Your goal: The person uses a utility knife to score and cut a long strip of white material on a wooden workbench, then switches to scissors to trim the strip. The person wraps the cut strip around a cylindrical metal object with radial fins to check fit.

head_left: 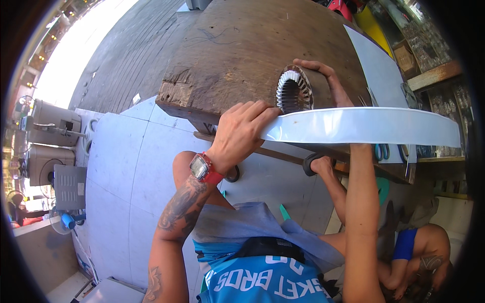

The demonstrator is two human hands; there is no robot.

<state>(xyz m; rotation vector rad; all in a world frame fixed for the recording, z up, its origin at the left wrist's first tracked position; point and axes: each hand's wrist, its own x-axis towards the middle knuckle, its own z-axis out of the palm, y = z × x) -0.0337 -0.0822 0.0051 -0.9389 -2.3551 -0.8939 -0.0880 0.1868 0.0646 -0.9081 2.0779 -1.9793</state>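
A long, glossy white strip (364, 126), curved at its far right end, stretches rightward across the front of the bench. Its left end is pinched in my left hand (245, 126), whose fingers are closed beside the stator. The motor stator (309, 83) lies on its side on the bench, its open bore turned toward the left. White liners (287, 81) line the slots around the bore. My right hand (333, 83) is wrapped round the stator's right side, with one finger over its top. The strip crosses in front of my right wrist and hides part of it.
The worn wooden bench (227, 50) has a chipped left corner. White sheet material (376, 65) lies along its right side, with teal-handled scissors (382, 151) near the edge. Another person (424, 252) crouches at the lower right. Grey boxes (70, 187) stand at the left.
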